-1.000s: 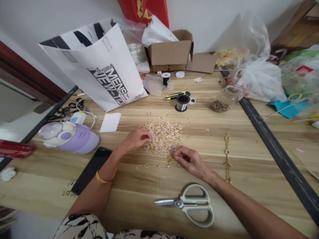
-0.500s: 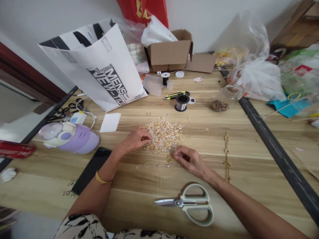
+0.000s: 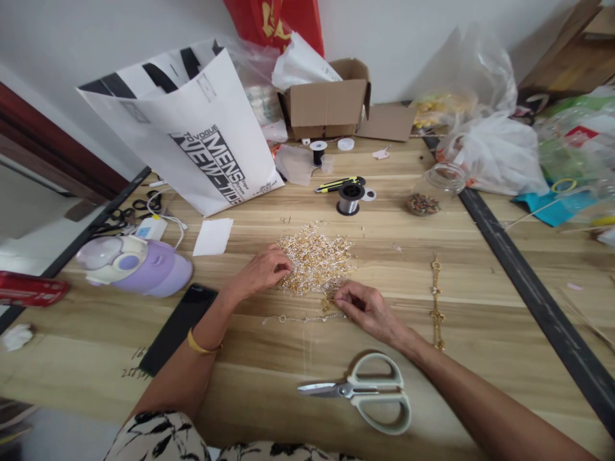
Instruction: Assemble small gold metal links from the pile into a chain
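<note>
Gold and silver pieces (image 3: 314,259) lie heaped, unsorted; one gold chain (image 3: 437,315) already lies apart. Our left hand (image 3: 264,272) and right hand (image 3: 369,310) curl nearly closed beside them; whether gripping anything, we cannot tell.

Lit dimly and diffusely, from a direction hard to tell. Dulled to grey across the wall (image 3: 384,38). Shadowed softly along the handles of the scissors (image 3: 350,389). Sparkling with pinpoint highlights over the pile of small metal pieces (image 3: 314,259), yet too soft to separate each one. Stretched by a wide lens toward the edges, leaning the white paper bag (image 3: 177,128); hazy around the plastic bags (image 3: 500,150).
</note>
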The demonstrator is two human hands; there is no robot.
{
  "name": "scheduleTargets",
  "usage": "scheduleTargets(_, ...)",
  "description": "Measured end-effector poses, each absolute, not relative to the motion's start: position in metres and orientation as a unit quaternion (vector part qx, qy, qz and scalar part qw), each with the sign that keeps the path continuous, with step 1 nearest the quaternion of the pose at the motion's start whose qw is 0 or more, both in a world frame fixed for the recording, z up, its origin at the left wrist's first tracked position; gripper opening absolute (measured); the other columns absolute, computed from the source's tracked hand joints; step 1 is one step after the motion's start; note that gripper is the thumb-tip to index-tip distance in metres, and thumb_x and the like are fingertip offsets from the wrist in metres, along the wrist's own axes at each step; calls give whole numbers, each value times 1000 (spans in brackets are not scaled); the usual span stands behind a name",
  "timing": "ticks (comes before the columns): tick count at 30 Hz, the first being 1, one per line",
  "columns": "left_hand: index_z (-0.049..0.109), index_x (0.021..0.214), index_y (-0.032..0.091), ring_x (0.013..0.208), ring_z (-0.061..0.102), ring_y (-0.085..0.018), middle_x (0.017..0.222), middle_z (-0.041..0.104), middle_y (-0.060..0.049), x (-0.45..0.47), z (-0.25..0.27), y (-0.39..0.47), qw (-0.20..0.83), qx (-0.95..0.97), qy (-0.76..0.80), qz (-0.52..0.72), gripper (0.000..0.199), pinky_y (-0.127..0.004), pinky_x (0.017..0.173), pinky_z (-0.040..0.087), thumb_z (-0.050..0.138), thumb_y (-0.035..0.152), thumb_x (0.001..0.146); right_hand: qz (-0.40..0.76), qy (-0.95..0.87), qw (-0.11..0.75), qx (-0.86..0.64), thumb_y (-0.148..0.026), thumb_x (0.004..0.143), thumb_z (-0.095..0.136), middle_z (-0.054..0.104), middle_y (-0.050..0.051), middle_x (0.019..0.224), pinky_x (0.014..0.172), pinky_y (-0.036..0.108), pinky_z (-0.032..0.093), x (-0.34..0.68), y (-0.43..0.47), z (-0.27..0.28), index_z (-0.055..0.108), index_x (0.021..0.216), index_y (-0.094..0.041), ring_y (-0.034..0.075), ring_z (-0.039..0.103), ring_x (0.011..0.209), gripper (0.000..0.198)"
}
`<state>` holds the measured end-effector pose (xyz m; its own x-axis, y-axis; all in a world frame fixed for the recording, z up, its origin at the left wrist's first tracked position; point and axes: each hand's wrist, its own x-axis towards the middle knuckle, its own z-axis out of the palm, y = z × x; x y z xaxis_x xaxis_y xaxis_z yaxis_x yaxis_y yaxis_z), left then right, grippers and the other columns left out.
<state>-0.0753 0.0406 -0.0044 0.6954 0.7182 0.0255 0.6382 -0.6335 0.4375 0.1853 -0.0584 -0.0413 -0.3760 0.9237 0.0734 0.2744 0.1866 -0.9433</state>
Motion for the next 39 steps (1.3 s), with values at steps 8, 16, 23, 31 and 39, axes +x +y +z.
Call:
scheduleTargets(8, 66, 77, 16, 82, 55, -18, 79, 67, -3, -74, 6, 39, 253, 854, 436, 133, 12, -31, 78, 41, 57, 21, 83, 465, -685, 348, -440, -22, 87, 53, 53, 0, 69, 52, 22, 33, 185, -59, -39, 57, 79, -16, 10, 45, 60, 11)
scheduleTargets(16, 71, 77, 15, 74, 62, -15, 79, 71, -4, -61, 10, 30, 367, 771, 475, 211, 12, -26, 73, 46, 67, 27, 76, 469, -684, 349, -437, -23, 87, 53, 54, 0, 70, 53, 22, 34, 185, -58, -37, 57, 78, -16, 11, 46, 61, 11)
scheduleTargets(23, 71, 78, 13, 75, 67, -15, 78, 73, -5, -33, 1, 8, 551, 656, 430, 284, 15, -25, 73, 51, 71, 26, 72, 482, -668, 359, -439, -23, 86, 54, 51, -1, 67, 52, 22, 34, 185, -59, -40, 57, 80, -16, 10, 44, 58, 10)
scheduleTargets(31, 72, 78, 12, 74, 67, -15, 80, 74, -6, -18, -7, -5, 587, 647, 407, 267, 14, -25, 72, 52, 72, 23, 70, 477, -672, 365, -433, -25, 86, 54, 51, -1, 66, 51, 21, 33, 186, -58, -38, 59, 81, -15, 9, 42, 56, 11)
scheduleTargets(39, 71, 79, 12, 74, 67, -16, 80, 74, -6, -18, -10, -6, 584, 652, 403, 267, 17, -26, 73, 53, 73, 26, 70, 468, -674, 377, -429, -26, 85, 54, 52, 0, 67, 49, 21, 32, 185, -59, -39, 59, 81, -14, 9, 40, 56, 13)
